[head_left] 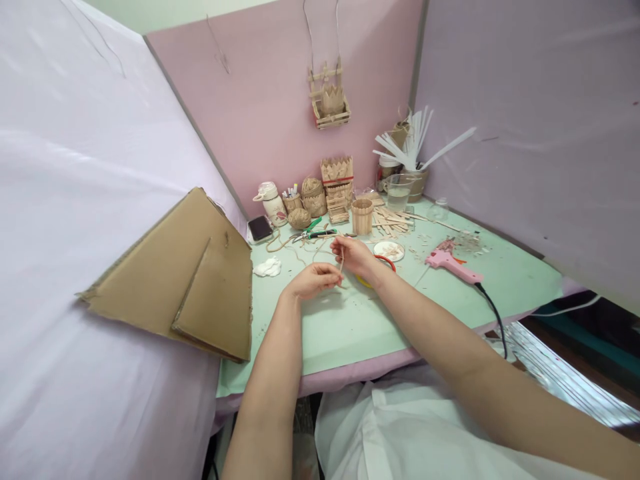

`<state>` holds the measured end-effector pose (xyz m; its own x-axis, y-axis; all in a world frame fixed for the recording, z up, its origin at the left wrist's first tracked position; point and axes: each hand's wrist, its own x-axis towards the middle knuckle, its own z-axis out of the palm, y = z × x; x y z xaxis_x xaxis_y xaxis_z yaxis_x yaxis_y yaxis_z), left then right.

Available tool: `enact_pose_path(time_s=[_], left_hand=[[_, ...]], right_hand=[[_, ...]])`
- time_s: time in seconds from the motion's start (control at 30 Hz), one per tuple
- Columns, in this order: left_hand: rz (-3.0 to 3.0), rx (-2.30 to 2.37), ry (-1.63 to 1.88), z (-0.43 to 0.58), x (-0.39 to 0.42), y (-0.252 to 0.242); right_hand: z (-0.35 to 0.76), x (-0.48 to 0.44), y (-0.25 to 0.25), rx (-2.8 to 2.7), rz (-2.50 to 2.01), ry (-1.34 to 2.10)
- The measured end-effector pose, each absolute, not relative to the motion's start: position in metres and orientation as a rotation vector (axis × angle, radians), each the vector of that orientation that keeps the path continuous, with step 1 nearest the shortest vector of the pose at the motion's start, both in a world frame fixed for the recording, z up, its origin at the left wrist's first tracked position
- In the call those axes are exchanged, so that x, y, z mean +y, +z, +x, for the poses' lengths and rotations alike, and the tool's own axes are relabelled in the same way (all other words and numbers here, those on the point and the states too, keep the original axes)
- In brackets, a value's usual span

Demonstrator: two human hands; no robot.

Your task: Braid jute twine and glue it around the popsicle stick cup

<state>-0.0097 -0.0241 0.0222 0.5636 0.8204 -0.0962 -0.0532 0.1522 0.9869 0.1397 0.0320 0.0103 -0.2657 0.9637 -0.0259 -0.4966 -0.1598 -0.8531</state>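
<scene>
Twine spans the gap over our green tabletop: our left hand pinches its lower end, fingertips together; our right hand, fingers curled nearly closed, grips above.

A big sheet of brown cardboard stands at the left edge of the green table. A black phone lies beside a white bottle. Long white strips poke up at the back, and a little wooden basket hangs on the pink wall
</scene>
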Motion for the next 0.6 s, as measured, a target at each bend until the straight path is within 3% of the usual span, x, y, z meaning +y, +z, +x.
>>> enact_pose_path(time_s=[0.13,0.27,0.37,0.6], left_hand=[[1.353,0.643,0.595,-0.018,-0.034,0.028],[1.189,0.585,1.006,-0.023,-0.032,0.033],[0.999,0.59,1.265,-0.022,-0.025,0.037],[0.898,0.787,1.387,-0.011,-0.011,0.031]], right_hand=[[0.153,0.044,0.012,-0.54,-0.794,1.576],[0.162,0.053,0.014,-0.383,-0.903,1.269],[0.158,0.048,0.014,-0.723,-1.009,1.12],[0.136,0.017,0.009,-1.911,-1.371,0.728]])
